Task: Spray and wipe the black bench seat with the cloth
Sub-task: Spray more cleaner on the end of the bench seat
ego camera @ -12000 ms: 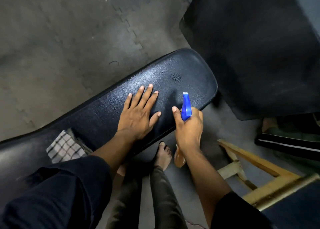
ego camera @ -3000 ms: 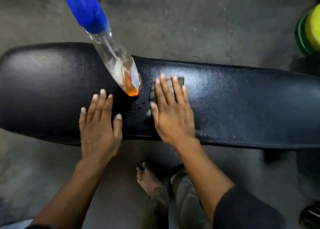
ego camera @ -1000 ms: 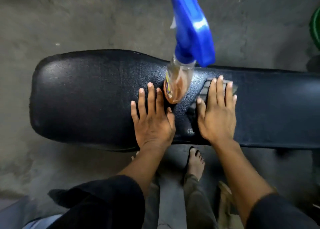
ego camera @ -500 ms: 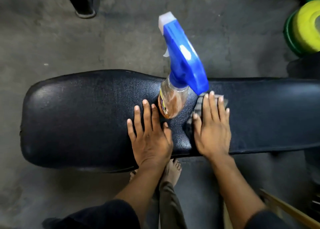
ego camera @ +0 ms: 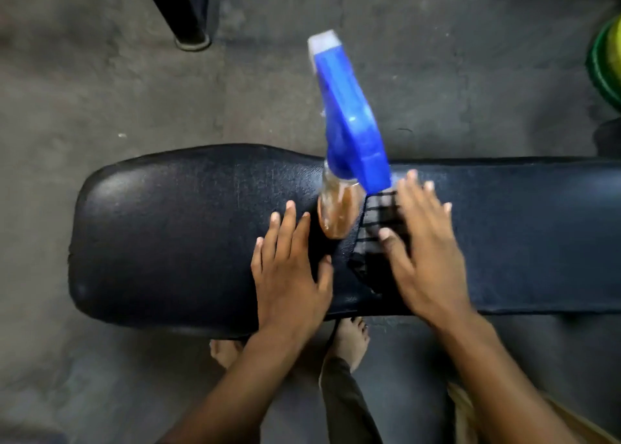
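Observation:
The black bench seat (ego camera: pixel 168 228) runs across the view from left to right. A spray bottle (ego camera: pixel 349 124) with a blue trigger head and orange-brown liquid stands on the seat between my hands. My left hand (ego camera: pixel 289 275) lies flat and open on the seat, just left of the bottle. My right hand (ego camera: pixel 426 248) presses flat on the dark checked cloth (ego camera: pixel 376 222), holding it against the seat. It is blurred by motion. Part of the cloth shows at the left of this hand; the rest is hidden beneath it.
A black metal leg (ego camera: pixel 181 10) stands on the concrete floor at the upper left. A green and yellow round weight (ego camera: pixel 605 64) sits at the right edge. My bare feet (ego camera: pixel 349 339) are under the seat's near edge. A tan object (ego camera: pixel 470 406) shows at the lower right.
My right hand has shifted slightly right on the cloth, so more cloth shows at its left. The left hand and the bottle keep their places on the seat.

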`<move>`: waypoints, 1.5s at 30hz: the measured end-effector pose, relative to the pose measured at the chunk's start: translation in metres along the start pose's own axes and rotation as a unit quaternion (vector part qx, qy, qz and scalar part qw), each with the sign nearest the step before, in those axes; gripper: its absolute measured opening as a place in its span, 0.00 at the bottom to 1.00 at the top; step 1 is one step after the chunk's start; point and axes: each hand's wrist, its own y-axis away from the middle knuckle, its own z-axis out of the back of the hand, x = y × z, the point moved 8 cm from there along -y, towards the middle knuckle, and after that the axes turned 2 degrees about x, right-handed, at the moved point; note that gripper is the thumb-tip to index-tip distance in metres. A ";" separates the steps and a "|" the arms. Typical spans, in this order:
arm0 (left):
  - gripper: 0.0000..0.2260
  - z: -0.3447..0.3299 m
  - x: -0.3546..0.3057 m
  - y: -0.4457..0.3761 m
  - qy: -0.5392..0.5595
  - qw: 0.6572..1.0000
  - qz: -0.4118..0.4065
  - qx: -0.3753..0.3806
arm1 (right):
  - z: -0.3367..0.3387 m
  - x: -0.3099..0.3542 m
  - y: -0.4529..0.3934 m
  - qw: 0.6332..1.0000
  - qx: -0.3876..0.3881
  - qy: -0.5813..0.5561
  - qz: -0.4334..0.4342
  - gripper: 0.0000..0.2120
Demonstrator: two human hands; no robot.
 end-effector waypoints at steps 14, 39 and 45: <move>0.32 0.071 0.061 -0.005 0.038 0.998 0.005 0.049 | 0.022 0.182 -0.020 0.936 -0.060 -0.325 0.122 0.11; 0.31 0.118 0.201 0.018 0.014 0.990 0.114 -0.086 | -0.168 0.184 0.081 0.970 0.019 -0.191 -0.146 0.19; 0.37 0.137 0.264 0.022 0.063 0.970 0.197 -0.131 | -0.200 0.226 0.079 0.970 0.087 -0.201 -0.108 0.15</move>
